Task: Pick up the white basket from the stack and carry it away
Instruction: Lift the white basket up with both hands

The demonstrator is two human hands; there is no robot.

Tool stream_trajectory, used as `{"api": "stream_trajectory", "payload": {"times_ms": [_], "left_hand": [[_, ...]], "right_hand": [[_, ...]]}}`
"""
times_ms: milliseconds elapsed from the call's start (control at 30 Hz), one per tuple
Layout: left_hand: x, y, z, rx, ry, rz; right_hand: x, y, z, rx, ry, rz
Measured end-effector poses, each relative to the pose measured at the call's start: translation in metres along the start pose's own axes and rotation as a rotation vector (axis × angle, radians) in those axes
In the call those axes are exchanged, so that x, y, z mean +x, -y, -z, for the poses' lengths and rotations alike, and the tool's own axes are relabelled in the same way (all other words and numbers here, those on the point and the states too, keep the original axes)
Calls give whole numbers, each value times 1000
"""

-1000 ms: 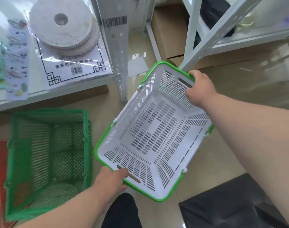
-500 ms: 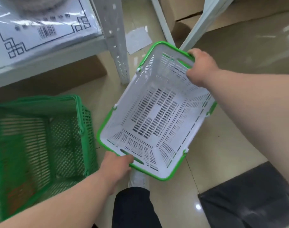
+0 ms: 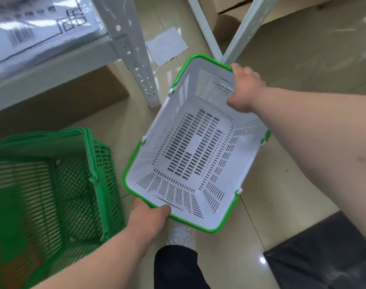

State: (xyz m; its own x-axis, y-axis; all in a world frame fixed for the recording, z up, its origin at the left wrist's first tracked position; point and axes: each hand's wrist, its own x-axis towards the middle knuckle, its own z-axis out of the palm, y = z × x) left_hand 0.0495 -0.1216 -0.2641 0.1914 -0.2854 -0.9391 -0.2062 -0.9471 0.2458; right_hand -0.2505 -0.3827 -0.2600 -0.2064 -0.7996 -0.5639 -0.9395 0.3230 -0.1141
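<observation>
The white basket (image 3: 196,147) with a bright green rim and slotted walls hangs in the air over the tiled floor, tilted, its inside empty. My left hand (image 3: 148,215) grips its near short edge, thumb over the rim. My right hand (image 3: 243,88) grips the far short edge. To the left stands the stack of green baskets (image 3: 50,184), nested, apart from the white one.
A grey metal shelf post (image 3: 136,59) stands just beyond the basket, with a cardboard box (image 3: 59,105) under the shelf. More shelf legs (image 3: 211,34) and boxes lie behind. A black bag (image 3: 324,255) lies at bottom right. My leg and white shoe (image 3: 181,236) are below the basket.
The view has tilted downward and shifted, so the shelf goods have slid out of the top. The white basket stays in both hands, now a little closer to my body.
</observation>
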Motion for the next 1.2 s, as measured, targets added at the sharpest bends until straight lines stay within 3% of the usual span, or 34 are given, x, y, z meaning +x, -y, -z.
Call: {"api": "stream_trajectory", "payload": {"times_ms": [167,300,567,933,1200], "left_hand": [[2,-4,-3,-160,25,57],[-6,1,8,-52,-44,-25],[-37,-4,22,-1,-7,-56],[-12,-10,22,101,-3,-71],[-50,-2,27,83,-6,-72]], "right_hand": [[4,-5,-1,-24,-25,0],[-7,-14,0,-26,-19,-25],[-31,-22,7,-8,72,-80],[-16,-34,-15,44,22,-142],[-51,-25,22,53,-65,-136]]}}
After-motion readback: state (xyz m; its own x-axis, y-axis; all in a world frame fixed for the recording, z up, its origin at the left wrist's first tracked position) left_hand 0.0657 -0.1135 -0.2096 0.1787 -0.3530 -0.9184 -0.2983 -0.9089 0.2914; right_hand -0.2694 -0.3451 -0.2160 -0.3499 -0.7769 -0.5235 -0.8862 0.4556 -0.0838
